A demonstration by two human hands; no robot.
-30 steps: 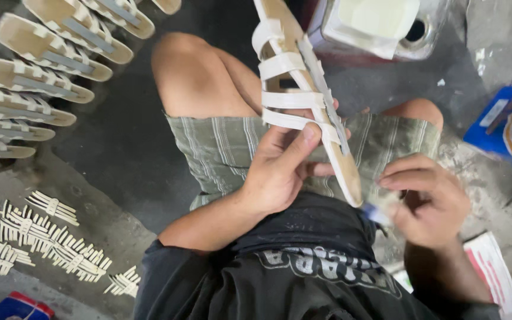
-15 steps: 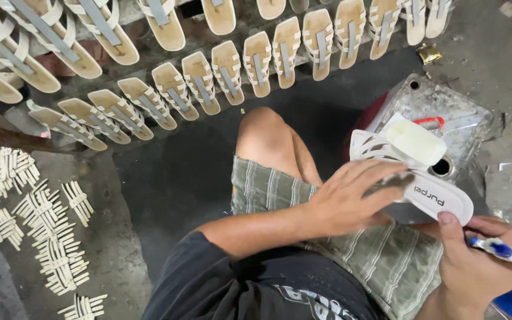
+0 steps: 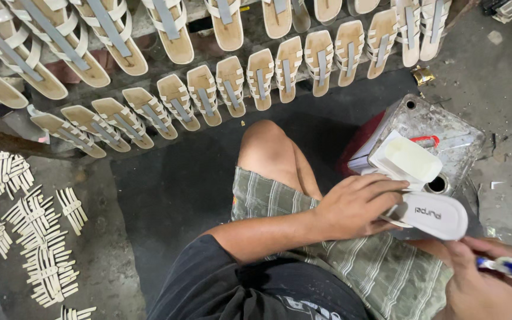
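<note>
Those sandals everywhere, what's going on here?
A seated person's left hand holds a white sandal sole-up over the lap, while the right hand grips a blue-and-white brush. A small cream tub sits on a metal can. Rows of strapped sandals line the floor ahead, with loose strap pieces beside them.

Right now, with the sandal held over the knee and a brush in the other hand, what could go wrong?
The left hand grips the white sandal only at one end, so it may tip. The blue-handled brush in the right hand could smear the striped shorts. The white tub might slide off the metal can.
</note>
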